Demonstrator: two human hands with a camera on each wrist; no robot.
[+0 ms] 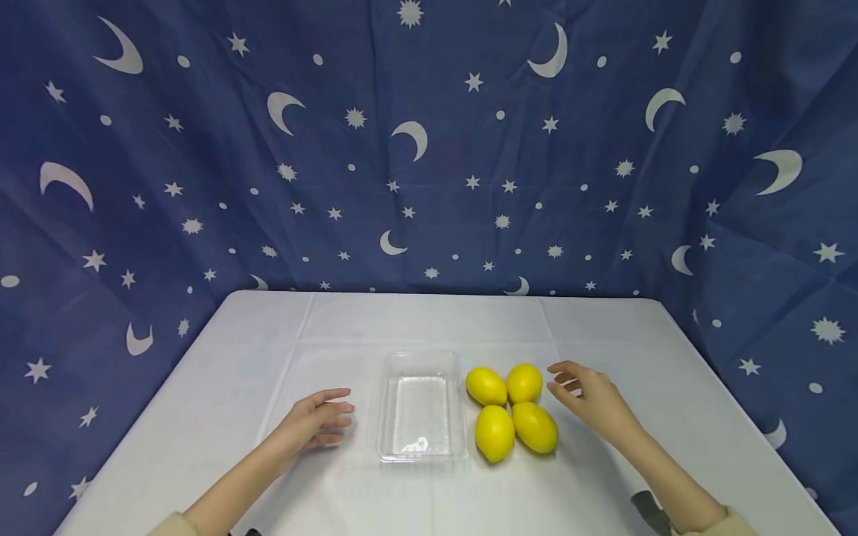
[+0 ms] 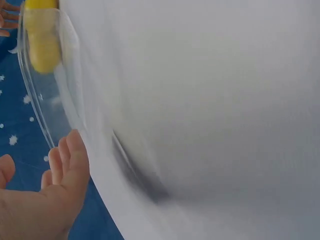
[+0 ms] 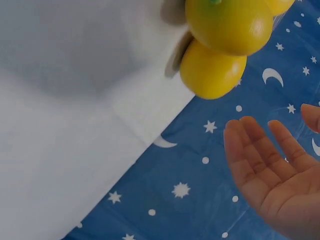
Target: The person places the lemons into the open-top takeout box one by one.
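A clear plastic tray (image 1: 421, 455) lies at the middle of the white table. Just right of it sit several yellow lemons, grouped two by two; the near right lemon (image 1: 535, 427) has a greenish tip. My left hand (image 1: 313, 424) hovers left of the tray, fingers loosely extended and holding nothing. To the right of the lemons is my right hand (image 1: 590, 394), its relaxed fingers pointing toward the far right lemon (image 1: 524, 383) with a gap between. In the right wrist view, the palm of the right hand (image 3: 275, 175) shows bare.
White cloth covers the table (image 1: 255, 350). A dark blue curtain (image 1: 442, 164) with moons and stars hangs behind it and along both sides. A dark band (image 1: 649, 509) shows by the right forearm at the near edge.
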